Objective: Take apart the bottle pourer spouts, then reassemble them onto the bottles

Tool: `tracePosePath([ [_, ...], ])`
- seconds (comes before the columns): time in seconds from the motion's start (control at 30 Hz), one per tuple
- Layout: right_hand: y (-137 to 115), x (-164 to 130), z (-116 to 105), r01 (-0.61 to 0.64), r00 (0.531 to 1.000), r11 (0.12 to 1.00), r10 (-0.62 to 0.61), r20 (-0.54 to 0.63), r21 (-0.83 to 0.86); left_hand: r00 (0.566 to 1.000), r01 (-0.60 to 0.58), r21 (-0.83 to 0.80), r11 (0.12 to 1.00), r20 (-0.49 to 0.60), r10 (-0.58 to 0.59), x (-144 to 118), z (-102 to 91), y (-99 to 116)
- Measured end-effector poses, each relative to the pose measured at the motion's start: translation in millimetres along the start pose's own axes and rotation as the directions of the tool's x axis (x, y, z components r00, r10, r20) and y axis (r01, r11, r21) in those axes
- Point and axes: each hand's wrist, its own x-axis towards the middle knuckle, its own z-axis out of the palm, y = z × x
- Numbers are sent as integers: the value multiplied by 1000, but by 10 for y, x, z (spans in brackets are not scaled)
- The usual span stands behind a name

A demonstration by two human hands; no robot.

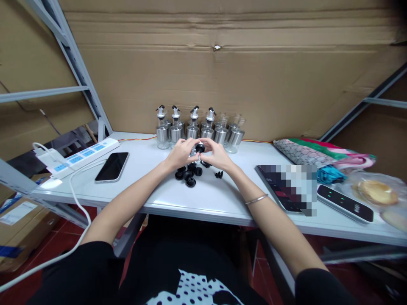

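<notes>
Both my hands meet on one small black cap (200,148), my left hand (180,153) and right hand (217,154) pinching it between the fingertips, just in front of the row of glass bottles (199,129). Loose black caps (190,173) lie just before the bottles, under my hands. A dark phone (112,166) rests left of the bottles, beside a white power strip (84,155); any writing there is probably too small to read.

Black short sleeves, polka-dot print, thin bangle (256,199) on right wrist.
</notes>
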Motion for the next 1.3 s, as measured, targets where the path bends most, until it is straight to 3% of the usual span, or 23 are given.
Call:
tracePosePath([
  [1.07,-26,-9,-52,-124,992,990,126,-19,66,999,-13,-40,999,31,15,17,0,44],
  [1.3,19,-8,-26,-31,999,998,31,8,-47,999,-10,-10,1000,35,10,-3,23,-19],
])
